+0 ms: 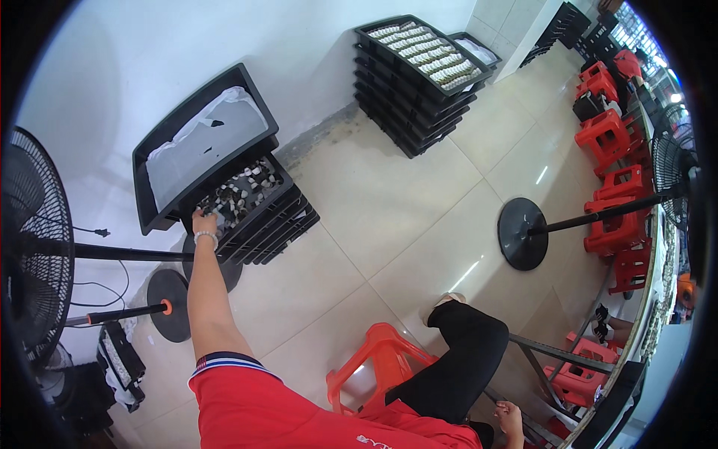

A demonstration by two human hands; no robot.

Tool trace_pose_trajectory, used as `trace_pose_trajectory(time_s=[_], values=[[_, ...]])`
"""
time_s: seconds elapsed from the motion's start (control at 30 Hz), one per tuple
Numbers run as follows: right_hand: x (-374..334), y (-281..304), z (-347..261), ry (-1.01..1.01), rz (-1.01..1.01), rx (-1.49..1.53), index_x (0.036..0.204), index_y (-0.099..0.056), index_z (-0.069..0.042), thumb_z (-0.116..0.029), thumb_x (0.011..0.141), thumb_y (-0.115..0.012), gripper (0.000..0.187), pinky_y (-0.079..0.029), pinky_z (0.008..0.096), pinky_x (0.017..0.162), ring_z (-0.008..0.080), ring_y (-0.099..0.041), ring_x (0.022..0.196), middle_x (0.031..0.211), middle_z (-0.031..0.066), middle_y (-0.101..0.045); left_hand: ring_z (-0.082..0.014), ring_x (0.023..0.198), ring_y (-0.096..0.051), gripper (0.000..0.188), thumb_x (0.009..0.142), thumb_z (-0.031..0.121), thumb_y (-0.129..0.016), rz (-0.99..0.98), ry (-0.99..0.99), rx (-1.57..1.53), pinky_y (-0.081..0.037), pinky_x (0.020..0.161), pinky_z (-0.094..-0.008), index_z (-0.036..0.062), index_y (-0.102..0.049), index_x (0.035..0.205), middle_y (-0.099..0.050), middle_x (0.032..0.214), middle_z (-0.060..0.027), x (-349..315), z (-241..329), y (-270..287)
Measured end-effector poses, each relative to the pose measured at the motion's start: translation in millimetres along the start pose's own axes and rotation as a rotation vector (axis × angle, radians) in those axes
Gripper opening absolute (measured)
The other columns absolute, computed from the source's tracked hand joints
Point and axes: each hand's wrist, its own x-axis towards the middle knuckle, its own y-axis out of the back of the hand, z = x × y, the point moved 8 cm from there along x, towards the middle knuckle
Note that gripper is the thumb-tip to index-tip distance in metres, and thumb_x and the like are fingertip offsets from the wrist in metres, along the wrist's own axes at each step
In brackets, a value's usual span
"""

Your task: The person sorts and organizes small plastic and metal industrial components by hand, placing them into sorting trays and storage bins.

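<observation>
My left hand (204, 223), with a beaded bracelet at the wrist, reaches to the near left corner of a black tray of small black and white pieces (241, 193). Its fingers are curled down at the pieces, and their tips are hidden. This tray tops a stack of black trays (280, 228). Another black tray (258, 97), lined with a pale sheet and holding a few dark scraps, rests tilted over its far left side. At the lower right, my right hand (510, 417) is loosely curled beside the table frame; I cannot make out anything in it.
A second tray stack (407, 123) stands by the wall, its top filled with rows of white pieces. Black fans stand left (34, 247) and right (677, 161), one on a round base (523, 233). A red stool (385, 363) is beside my leg; several more line the right.
</observation>
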Motion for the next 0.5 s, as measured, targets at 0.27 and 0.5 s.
trace_pose_trajectory(time_s=[0.27, 0.5], values=[[-21.7, 9.2, -1.5, 0.022, 0.105, -0.047, 0.096, -0.062, 0.001, -0.013, 0.074, -0.059, 0.026, -0.049, 0.0298, 0.069, 0.0212, -0.064, 0.076, 0.083, 0.0153, -0.065, -0.0268, 0.091, -0.054, 0.018, 0.084, 0.005, -0.050, -0.002, -0.505, -0.641, -0.043, 0.080, -0.0325, -0.0026, -0.052, 0.101, -0.056, 0.098, -0.0152, -227.9, 144.2, -29.7], [-99.4, 21.0, -28.2, 0.027, 0.341, 0.234, 0.098, -0.061, 0.001, -0.012, 0.076, -0.061, 0.026, -0.049, 0.0294, 0.070, 0.0197, -0.063, 0.076, 0.086, 0.0133, -0.065, -0.0319, 0.107, -0.047, 0.047, 0.075, 0.026, -0.064, -1.679, -0.882, -0.299, -0.037, 0.092, -0.0362, -0.0002, -0.048, 0.110, -0.047, 0.115, -0.0202, -738.3, 214.6, -106.9]])
